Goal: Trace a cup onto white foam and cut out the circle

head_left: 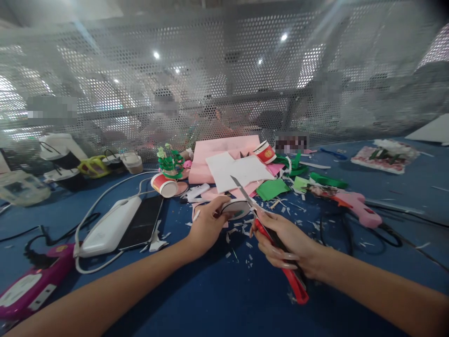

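My left hand (pixel 208 227) pinches a small round piece (pixel 239 209), pale with a dark edge, above the blue table. Red-handled scissors (pixel 296 285) are gripped in my right hand (pixel 284 241), their blade pointing up and to the left. The blade lies against the right side of the round piece. Behind the hands, white paper sheets (pixel 238 171) rest on pink paper (pixel 228 142). Green paper (pixel 272 189) is just to their right. Small white scraps are scattered below and around the hands.
On the left are a white power bank (pixel 110 227), a black phone (pixel 142 222), a magenta power strip (pixel 38 281) and cables. A red-and-white cup (pixel 164 185) lies beside a green plant model (pixel 170 161). A pink glue gun (pixel 358 208) lies right. A perforated metal screen (pixel 210 70) stands behind.
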The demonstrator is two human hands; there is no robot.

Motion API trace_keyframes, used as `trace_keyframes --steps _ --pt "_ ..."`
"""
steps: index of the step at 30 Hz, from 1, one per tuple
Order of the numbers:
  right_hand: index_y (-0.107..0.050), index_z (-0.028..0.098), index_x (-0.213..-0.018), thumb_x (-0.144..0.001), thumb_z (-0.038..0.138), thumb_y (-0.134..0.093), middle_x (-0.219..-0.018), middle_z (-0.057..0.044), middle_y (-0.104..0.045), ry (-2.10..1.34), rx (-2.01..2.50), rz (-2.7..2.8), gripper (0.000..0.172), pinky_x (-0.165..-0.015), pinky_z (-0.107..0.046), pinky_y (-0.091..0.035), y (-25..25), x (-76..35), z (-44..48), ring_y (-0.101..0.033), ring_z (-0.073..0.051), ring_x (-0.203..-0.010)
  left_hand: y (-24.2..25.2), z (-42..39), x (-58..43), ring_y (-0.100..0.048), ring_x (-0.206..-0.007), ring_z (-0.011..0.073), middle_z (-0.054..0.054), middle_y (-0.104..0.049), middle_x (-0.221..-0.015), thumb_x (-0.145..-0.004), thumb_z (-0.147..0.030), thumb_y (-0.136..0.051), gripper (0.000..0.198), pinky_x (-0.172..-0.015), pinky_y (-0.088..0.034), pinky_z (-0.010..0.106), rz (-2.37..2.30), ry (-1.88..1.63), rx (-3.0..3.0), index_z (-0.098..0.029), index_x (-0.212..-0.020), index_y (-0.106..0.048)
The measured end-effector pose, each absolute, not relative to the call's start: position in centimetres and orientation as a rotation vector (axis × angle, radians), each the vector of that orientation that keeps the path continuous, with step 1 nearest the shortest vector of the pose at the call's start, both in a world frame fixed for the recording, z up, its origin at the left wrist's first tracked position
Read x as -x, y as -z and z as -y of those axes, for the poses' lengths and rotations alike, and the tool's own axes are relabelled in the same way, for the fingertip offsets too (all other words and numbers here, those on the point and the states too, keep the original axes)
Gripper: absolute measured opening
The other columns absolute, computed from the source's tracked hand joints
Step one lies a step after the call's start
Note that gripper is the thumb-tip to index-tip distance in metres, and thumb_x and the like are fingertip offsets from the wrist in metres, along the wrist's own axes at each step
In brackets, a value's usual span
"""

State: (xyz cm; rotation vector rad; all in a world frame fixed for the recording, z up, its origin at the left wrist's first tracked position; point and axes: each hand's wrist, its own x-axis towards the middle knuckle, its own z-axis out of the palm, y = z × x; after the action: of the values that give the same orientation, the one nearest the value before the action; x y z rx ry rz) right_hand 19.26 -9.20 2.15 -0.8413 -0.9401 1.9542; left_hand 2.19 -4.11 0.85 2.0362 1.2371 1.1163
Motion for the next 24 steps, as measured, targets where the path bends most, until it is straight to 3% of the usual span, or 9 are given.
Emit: trace_keyframes --steps 5,11,18,24 --pt "-0.048 0.017 -0.068 -0.091 0.039 -0.029 -0.029 0.008 -0.039 -1.928 0.847 0.956 0.037 -0.018 -0.013 -0.023 -2.18 -19.06 9.36 -0.016 -0.003 -0.018 -0.93 4.17 -2.31 -0.054 -0.064 0.0103 -0.004 -0.059 -0.07 -0.071 -0.018 -0.055 0.017 -0.059 -0.045 0.021 -1.271 -1.133 -2.126 -0.02 -0.088 -0.058" --pt "-0.05 0.016 -0.068 -0.089 0.043 -0.034 -0.033 0.007 -0.042 -1.912 0.924 0.979 0.037 -0.018 -0.013 -0.025 -2.13 -18.88 9.94 -0.021 -0.002 -0.018 -0.74 3.79 -2.14 -0.051 -0.058 0.0114 -0.005 -0.052 -0.062 -0.072 -0.02 -0.056 0.025 -0.052 -0.041 0.021 -1.417 -1.127 -2.125 -0.021 -0.097 -0.056" --pt "-0.049 0.017 -0.073 -0.088 0.043 -0.038 -0.036 0.008 -0.046 -1.883 0.899 0.975 0.031 -0.018 -0.014 -0.028 -1.99 -18.64 10.03 -0.025 -0.004 -0.018 -0.5 4.19 -1.99 -0.059 -0.068 0.013 0.0 -0.066 -0.079 -0.078 -0.023 -0.052 0.021 -0.067 -0.045 0.025 -1.273 -1.075 -2.414 -0.022 -0.098 -0.058" --pt "-0.048 0.017 -0.071 -0.088 0.043 -0.038 -0.034 0.008 -0.044 -1.847 0.933 0.882 0.033 -0.02 -0.013 -0.026 -1.67 -18.88 9.62 -0.022 -0.002 -0.019 -0.95 3.98 -2.14 -0.059 -0.067 0.0132 -0.002 -0.064 -0.078 -0.075 -0.023 -0.053 0.016 -0.06 -0.047 0.024 -1.361 -1.058 -2.188 -0.021 -0.091 -0.056"
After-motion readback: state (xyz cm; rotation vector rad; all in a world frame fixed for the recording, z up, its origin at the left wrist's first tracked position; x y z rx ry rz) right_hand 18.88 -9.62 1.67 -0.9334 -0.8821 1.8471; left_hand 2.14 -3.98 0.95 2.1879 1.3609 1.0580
